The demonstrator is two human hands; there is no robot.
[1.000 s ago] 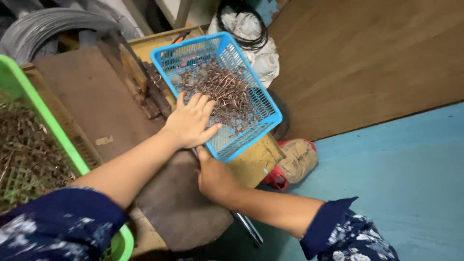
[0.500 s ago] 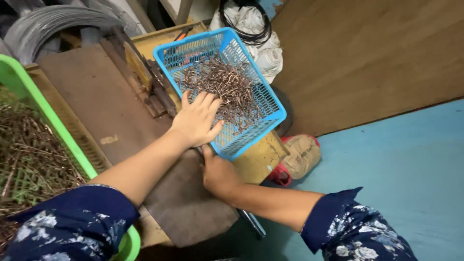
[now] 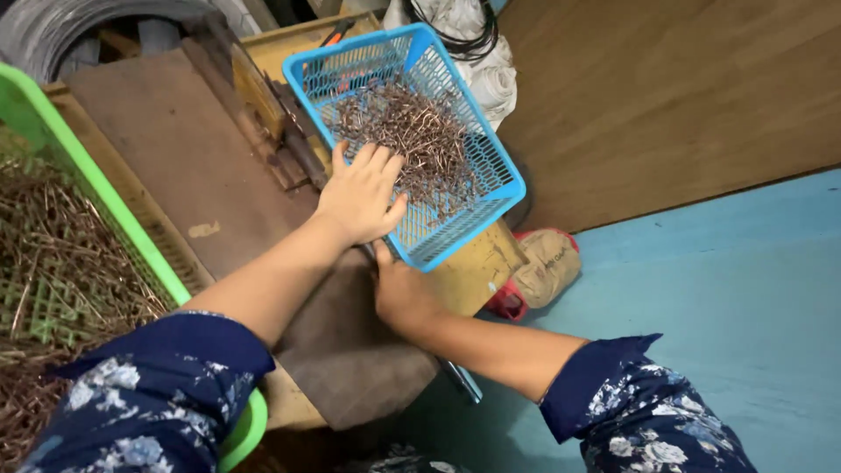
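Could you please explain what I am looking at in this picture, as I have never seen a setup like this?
There is no machine here: a person works with two bare hands, filmed by a camera worn on their head, looking down. The left hand lies flat, fingers spread, on a heap of small bent metal wire pieces in a blue plastic basket. The right hand rests at the basket's near corner; whether its grip closes on anything is hidden. The basket sits on a worn wooden bench. A green basket of similar wire stands at the left.
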